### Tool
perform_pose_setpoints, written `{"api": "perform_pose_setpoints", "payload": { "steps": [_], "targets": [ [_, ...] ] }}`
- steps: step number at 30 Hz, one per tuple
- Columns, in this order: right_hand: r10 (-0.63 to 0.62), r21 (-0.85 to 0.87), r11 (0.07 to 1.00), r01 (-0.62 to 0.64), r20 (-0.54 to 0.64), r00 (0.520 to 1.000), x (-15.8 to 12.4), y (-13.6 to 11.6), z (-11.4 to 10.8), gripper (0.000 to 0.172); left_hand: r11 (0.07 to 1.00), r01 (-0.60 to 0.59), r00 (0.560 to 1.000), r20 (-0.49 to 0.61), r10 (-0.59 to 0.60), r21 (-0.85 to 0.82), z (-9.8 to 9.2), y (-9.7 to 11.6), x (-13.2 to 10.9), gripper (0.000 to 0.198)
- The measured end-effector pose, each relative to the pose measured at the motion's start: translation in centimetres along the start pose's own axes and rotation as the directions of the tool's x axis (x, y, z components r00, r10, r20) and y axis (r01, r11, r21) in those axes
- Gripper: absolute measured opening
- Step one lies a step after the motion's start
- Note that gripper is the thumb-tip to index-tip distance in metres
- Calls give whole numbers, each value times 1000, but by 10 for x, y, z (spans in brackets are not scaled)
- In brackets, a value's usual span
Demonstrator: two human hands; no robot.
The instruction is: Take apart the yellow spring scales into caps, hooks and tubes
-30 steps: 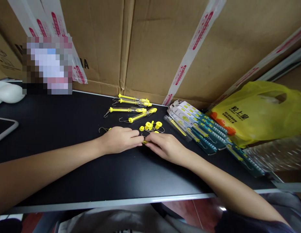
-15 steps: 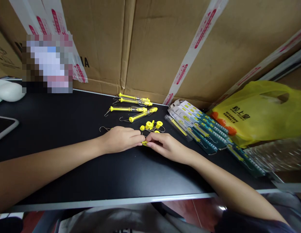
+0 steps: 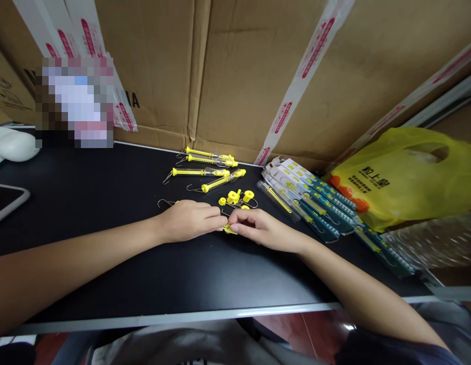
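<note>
A black surface point(image 3: 220, 284), trimmed with a pale strip along its near edge, stretches in front of the person. The bare stretch by that edge gives way to the two hands, which meet near the middle of the surface. The right hand point(image 3: 258, 229) pinches a small yellow piece point(image 3: 229, 229) between thumb and forefinger. The left hand point(image 3: 192, 220) lies with its fingers curled down together, their tips at the left end of the piece; I cannot tell what they grip, as the hand's own back hides it. A wire hook point(image 3: 166, 203) pokes out beyond the left hand (whether held or lying beneath is unclear).

Just past the hands sit loose yellow parts point(image 3: 232, 196), among thin metal hooks. Toward the left edge lies a white-rimmed device point(image 3: 8, 202) with a dark face. Toward the right edge, printed boxes point(image 3: 315, 197) overlap at a slant, and a yellow bag point(image 3: 410, 177) slumps beside them. Farther back, near the far edge, lie several yellow spring scales point(image 3: 199, 172), hooks pointing left. Cardboard point(image 3: 250, 76) sealed with red-and-white tape rises behind that edge.
</note>
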State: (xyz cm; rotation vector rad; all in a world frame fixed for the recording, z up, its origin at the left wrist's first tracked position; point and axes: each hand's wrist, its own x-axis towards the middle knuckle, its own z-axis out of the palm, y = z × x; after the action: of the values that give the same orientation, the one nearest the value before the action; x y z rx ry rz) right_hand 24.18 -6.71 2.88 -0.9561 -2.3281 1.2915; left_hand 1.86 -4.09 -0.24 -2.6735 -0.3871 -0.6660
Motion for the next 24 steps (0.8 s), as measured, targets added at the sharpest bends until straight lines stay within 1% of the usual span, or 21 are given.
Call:
{"api": "perform_pose_setpoints", "payload": {
  "steps": [3, 7, 13, 21, 24],
  "targets": [
    [38, 64, 997, -39, 20, 999, 1, -1, 1, 28, 1000, -1, 1000, 3, 1, 2, 0, 0, -1, 26],
    [75, 110, 991, -77, 27, 997, 1, -4, 2, 30, 1000, -1, 1000, 8, 1, -6, 1, 0, -1, 28],
    [72, 180, 981, -78, 43, 997, 1, -4, 2, 29, 1000, 10, 1000, -14, -10, -15, 0, 0, -1, 28],
    [112, 268, 955, -125, 67, 992, 0, 2, 2, 32, 1000, 26, 999, 30, -26, -4, -1, -1, -2, 30],
    [109, 308, 942, -133, 93, 990, -5, -1, 2, 31, 997, 68, 998, 23, -67, -31, 1, -2, -3, 27]
  ]
}}
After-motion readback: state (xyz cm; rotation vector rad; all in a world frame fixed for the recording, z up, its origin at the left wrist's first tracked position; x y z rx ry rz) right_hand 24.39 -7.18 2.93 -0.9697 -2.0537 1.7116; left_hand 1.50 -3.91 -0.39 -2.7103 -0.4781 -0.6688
